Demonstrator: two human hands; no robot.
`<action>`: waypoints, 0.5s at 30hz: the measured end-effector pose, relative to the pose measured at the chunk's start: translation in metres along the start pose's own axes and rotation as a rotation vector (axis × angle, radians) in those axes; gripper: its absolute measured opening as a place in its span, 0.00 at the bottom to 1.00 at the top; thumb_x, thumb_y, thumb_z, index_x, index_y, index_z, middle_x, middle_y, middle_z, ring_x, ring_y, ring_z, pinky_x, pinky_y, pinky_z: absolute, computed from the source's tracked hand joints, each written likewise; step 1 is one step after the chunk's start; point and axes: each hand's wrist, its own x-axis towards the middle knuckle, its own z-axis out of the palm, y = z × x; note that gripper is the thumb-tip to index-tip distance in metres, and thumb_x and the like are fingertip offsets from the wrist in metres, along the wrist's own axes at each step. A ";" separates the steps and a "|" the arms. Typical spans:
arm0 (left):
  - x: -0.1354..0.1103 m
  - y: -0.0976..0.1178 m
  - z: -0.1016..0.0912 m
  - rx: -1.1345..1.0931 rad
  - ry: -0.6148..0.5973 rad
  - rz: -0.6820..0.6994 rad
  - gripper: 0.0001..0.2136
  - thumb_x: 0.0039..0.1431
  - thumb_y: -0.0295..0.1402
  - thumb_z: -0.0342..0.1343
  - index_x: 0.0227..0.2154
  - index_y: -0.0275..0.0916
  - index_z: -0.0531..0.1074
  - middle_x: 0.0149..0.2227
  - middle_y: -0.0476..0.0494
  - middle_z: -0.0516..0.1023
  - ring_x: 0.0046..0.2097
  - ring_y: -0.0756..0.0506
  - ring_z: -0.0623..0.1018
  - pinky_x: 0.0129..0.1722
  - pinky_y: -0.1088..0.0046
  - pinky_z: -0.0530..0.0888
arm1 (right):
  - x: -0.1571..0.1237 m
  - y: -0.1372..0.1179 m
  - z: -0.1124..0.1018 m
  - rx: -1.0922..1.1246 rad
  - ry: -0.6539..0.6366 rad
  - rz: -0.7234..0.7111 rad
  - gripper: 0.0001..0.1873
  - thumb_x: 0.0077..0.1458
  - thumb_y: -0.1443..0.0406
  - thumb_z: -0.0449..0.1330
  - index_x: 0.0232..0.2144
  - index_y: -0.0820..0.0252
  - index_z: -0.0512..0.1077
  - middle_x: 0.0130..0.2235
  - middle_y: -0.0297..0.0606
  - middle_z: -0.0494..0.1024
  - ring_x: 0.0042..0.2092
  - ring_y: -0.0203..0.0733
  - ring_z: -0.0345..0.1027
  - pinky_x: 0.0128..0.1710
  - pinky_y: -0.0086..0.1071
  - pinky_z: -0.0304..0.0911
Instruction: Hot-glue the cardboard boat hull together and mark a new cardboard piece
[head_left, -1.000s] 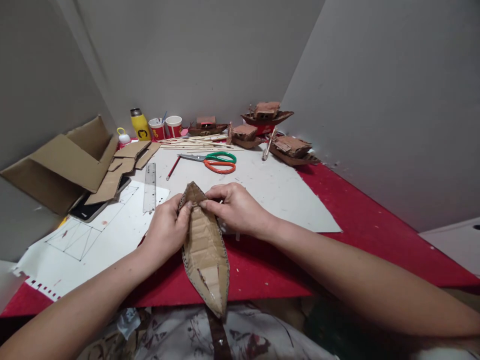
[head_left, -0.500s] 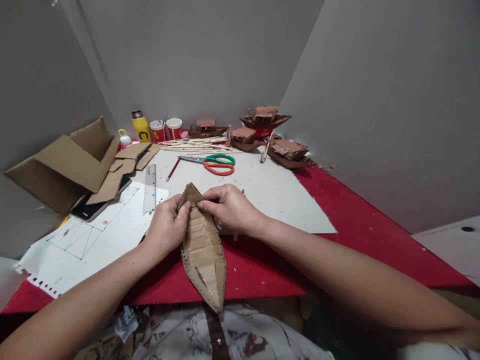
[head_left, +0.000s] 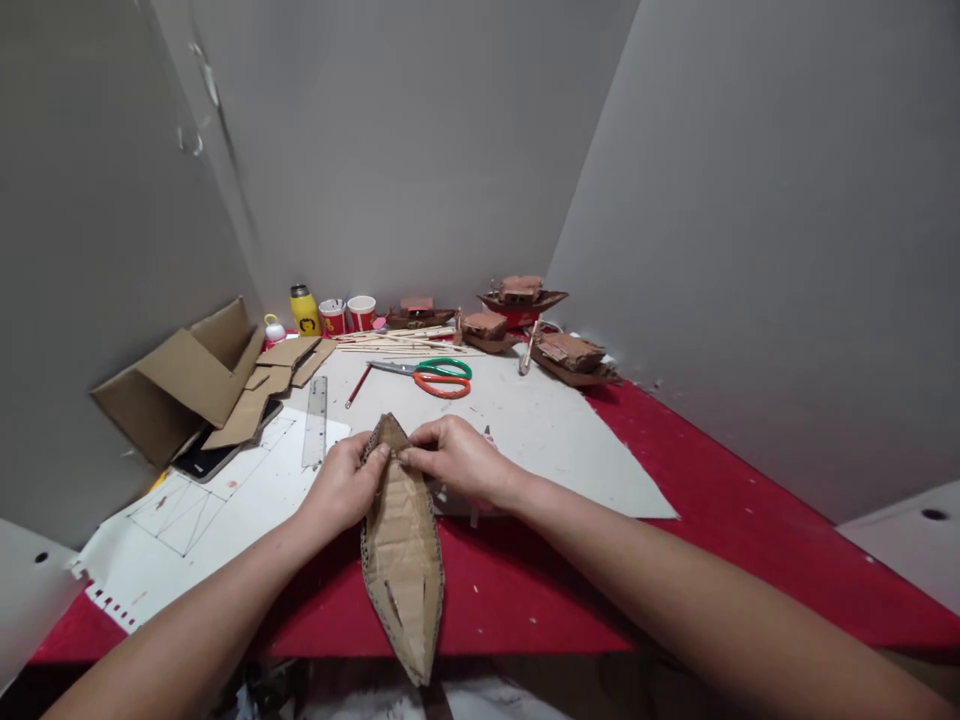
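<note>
And here's the shift: over the last 1 second the view tips upward, and the boat-shaped shell of tan corrugated cardboard [head_left: 401,545] has swung straighter, its near end edging left. The hold itself barely changes, so the work looks to remain at the far tip.

The left hand [head_left: 351,482] is clamped on the shell's left wall, thumb inside. The right hand [head_left: 454,460] pinches the right wall opposite, thumb and forefinger together; whether anything small sits between them, I cannot tell. The shell slants toward the body, its near tip reaching past the front edge of the red-covered worktop [head_left: 547,610]. 2 narrow slits show in that near end, both in clear sight now.

Untouched beyond the hands: the green-and-orange-handled scissors [head_left: 442,378] on the large pale sheet [head_left: 570,450], the red pencil [head_left: 358,386] just beside them, and the clear plastic ruler [head_left: 316,420] to the left. 4 brown model boats [head_left: 571,354] stand farther back.
</note>
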 end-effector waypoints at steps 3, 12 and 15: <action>0.002 0.000 -0.004 -0.053 -0.022 0.016 0.14 0.59 0.39 0.51 0.34 0.34 0.76 0.33 0.43 0.80 0.36 0.42 0.76 0.37 0.70 0.71 | -0.003 -0.008 -0.010 -0.015 -0.019 -0.037 0.11 0.52 0.64 0.58 0.25 0.66 0.77 0.23 0.33 0.73 0.26 0.35 0.62 0.25 0.27 0.55; -0.006 0.010 -0.002 -0.133 -0.032 0.021 0.15 0.58 0.39 0.51 0.33 0.32 0.77 0.31 0.45 0.78 0.32 0.46 0.75 0.34 0.73 0.70 | -0.013 -0.032 -0.030 -0.066 -0.012 -0.111 0.19 0.54 0.56 0.56 0.34 0.66 0.78 0.32 0.42 0.80 0.33 0.43 0.71 0.29 0.30 0.64; -0.012 0.013 0.000 -0.117 -0.038 0.010 0.15 0.57 0.40 0.52 0.32 0.32 0.77 0.28 0.48 0.76 0.30 0.48 0.72 0.31 0.75 0.68 | -0.014 -0.032 -0.025 -0.093 -0.034 -0.144 0.19 0.54 0.55 0.54 0.25 0.62 0.76 0.26 0.39 0.77 0.26 0.40 0.66 0.25 0.30 0.61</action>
